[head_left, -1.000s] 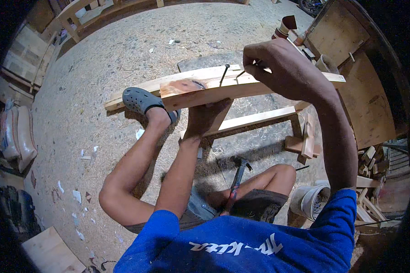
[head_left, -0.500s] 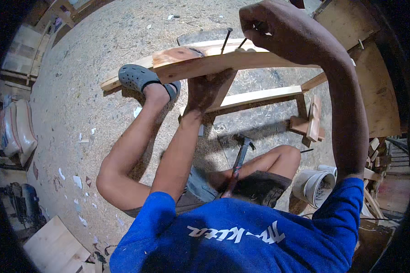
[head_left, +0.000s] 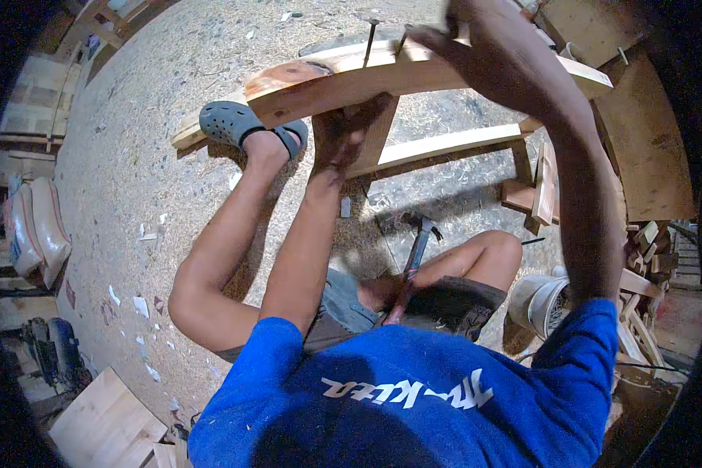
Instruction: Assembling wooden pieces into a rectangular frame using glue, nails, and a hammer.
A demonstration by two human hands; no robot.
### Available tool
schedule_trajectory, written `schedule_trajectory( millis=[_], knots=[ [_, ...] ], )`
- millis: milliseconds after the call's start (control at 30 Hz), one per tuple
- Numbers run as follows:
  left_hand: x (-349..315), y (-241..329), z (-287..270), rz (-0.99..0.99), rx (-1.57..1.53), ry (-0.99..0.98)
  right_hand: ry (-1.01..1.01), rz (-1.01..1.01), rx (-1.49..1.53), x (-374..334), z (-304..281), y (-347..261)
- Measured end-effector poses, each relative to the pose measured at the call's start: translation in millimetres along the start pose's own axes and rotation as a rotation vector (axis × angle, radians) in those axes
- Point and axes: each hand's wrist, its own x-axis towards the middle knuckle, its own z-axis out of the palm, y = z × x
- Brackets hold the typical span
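Observation:
A thick wooden beam [head_left: 343, 90] lies across the top of a short upright board [head_left: 376, 140]. Two nails stand partly driven into it, a nearer-left nail [head_left: 370, 45] and a second nail [head_left: 402, 40]. Under the beam, my left hand [head_left: 342, 140] is closed round the upright board. My right hand [head_left: 483, 58] is raised over the beam beside the second nail. Its thumb stretches toward that nail, apart from the other fingers, which reach the picture's upper edge. Across my lap rests a claw hammer [head_left: 415, 261], touched by neither hand.
More of the wooden frame, a pale rail [head_left: 448, 147], lies beyond my knees. Wood offcuts [head_left: 544, 187] and a white bucket [head_left: 537, 300] stand to the right. My clog [head_left: 230, 125] is by the beam's left end. Sacks [head_left: 43, 226] sit at far left.
My right hand has risen, and its thumb has spread from the fingers near the second nail. The beam appears slightly farther left and higher. My left hand keeps its hold on the upright board.

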Motion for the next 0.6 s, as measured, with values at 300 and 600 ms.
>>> schedule_trajectory(
  millis=[300,600],
  knots=[
    [7.2,26.5,14.5,0.042,0.485,0.051,-0.407,0.562,-0.011,-142.3,302.2,53.8],
    [9.4,22.6,24.5,-0.011,0.504,0.132,0.187,0.406,0.633,-191.8,344.9,85.9]
  ],
)
